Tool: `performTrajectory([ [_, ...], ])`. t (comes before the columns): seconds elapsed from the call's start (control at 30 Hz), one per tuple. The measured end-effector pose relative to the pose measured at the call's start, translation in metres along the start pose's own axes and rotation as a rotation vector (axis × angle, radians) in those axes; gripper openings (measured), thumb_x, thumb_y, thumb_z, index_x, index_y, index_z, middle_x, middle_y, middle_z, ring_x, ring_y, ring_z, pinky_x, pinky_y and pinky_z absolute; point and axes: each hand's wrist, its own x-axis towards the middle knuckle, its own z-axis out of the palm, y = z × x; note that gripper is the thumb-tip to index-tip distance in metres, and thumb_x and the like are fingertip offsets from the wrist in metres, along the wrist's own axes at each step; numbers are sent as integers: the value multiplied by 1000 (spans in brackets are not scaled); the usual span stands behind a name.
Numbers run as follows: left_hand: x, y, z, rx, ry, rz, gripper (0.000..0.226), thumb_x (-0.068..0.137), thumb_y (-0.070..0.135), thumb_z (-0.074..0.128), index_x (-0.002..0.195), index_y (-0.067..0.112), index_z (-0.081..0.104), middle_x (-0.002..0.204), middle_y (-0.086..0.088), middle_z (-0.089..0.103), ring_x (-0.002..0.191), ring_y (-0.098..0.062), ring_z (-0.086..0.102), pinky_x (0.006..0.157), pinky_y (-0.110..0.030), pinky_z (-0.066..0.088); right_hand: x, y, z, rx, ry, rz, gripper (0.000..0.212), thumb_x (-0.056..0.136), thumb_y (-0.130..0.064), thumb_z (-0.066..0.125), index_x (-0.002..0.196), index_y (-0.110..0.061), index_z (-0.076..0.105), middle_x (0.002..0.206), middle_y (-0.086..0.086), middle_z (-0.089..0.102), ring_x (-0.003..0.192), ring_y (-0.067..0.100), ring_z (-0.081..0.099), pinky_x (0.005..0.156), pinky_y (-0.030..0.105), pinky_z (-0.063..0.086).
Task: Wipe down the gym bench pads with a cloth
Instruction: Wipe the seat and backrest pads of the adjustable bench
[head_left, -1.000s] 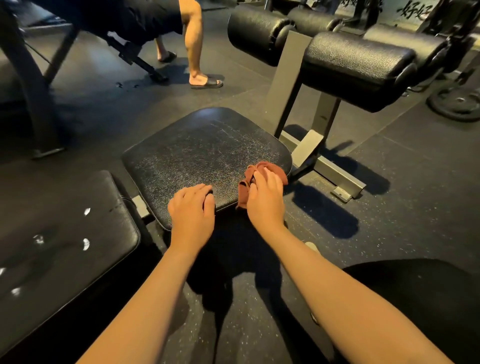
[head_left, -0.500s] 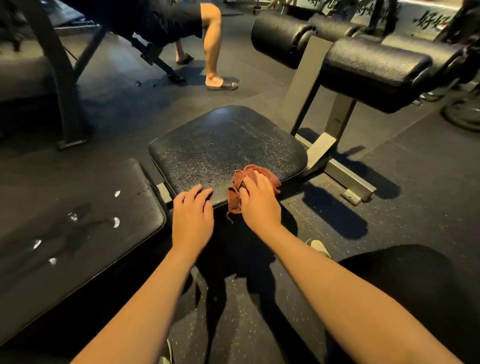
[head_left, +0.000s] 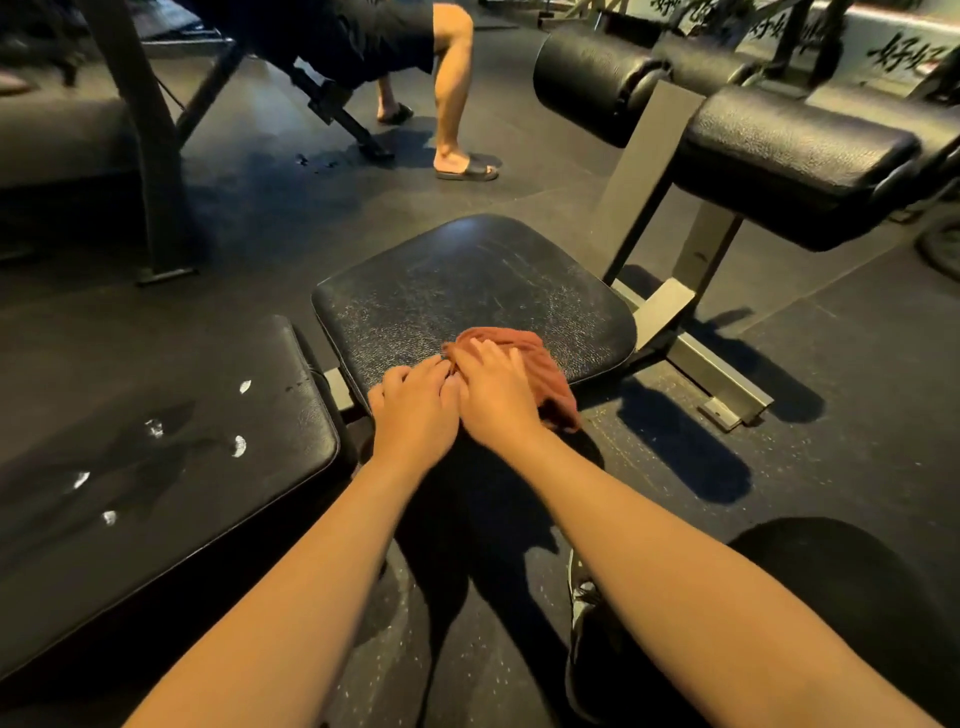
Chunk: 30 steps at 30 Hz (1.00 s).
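A reddish-brown cloth (head_left: 543, 371) lies bunched on the near edge of the black seat pad (head_left: 467, 291), part of it hanging over the front. My right hand (head_left: 493, 395) lies on top of the cloth with its fingers spread over it, pressing it to the pad. My left hand (head_left: 413, 410) rests flat on the pad's front edge, right beside the right hand, its fingertips touching the cloth's left edge. A longer black back pad (head_left: 156, 447) with several white scuffs lies to the left.
Black roller pads (head_left: 789, 156) on a grey steel frame (head_left: 722, 364) stand at the right rear. A person in sandals (head_left: 457, 98) sits on another bench behind. A dark upright post (head_left: 150, 156) rises at the left. My knee (head_left: 857, 597) is at the lower right.
My right hand has slid the cloth leftward along the pad's front edge until it meets the left hand. The head camera has shifted, so the pads sit further right in view.
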Motion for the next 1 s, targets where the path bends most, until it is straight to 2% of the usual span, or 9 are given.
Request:
performTrajectory([
  [0.1,23,-9,-1,-15,57,-20,29,103,30,35,111,28,63,126,10,61,119,-25,43,102,-47,30,28,15,2,89,-110,-80,44,103,-31,36,143,-20,49,149,6,46,141,27,36,115,46,29],
  [0.27,72,-17,-1,68,4,-60,42,106,36,35,144,31,52,155,13,41,138,-24,32,114,-48,23,77,77,-21,-142,35,249,43,100,-37,37,139,-20,46,139,8,49,128,28,44,106,46,38],
  [0.37,91,-17,5,65,25,-57,40,105,34,33,138,31,56,151,14,44,134,-23,33,112,-49,21,96,50,1,-149,-55,28,41,98,-37,41,136,-21,47,137,6,50,125,28,43,100,47,42],
  [0.43,105,-13,10,56,34,-32,36,104,30,32,126,26,61,145,9,51,130,-24,36,108,-48,23,103,30,14,-3,-151,-126,46,102,-32,39,146,-20,42,150,6,44,138,27,37,110,47,36],
  [0.53,122,-12,13,32,27,0,36,104,33,32,124,28,61,145,8,51,131,-24,37,109,-49,23,112,52,-2,-36,-104,-158,45,104,-33,35,145,-20,46,150,0,46,138,23,39,111,45,35],
  [0.6,124,-16,15,28,11,9,41,106,37,31,139,30,55,154,11,43,137,-20,32,115,-48,18,120,92,-12,-162,2,37,44,101,-38,32,139,-23,49,142,-3,50,129,21,44,103,44,40],
  [0.7,123,-16,17,32,10,8,44,106,39,30,144,30,51,155,13,40,137,-17,30,116,-45,15,130,113,-17,-157,68,353,48,99,-41,26,140,-27,46,142,0,48,130,25,42,106,49,35],
  [0.87,149,-13,11,67,24,21,37,106,33,31,129,26,60,150,8,48,129,-25,39,106,-46,24,144,45,5,-47,-134,-132,45,102,-35,37,142,-18,49,146,4,47,137,28,37,109,47,35],
  [1.0,173,-32,6,80,29,-27,40,106,36,32,137,27,56,151,9,46,134,-25,38,111,-49,25,158,71,-3,-53,-122,-29,46,104,-39,29,147,-26,44,152,-4,43,140,18,35,116,44,30],
])
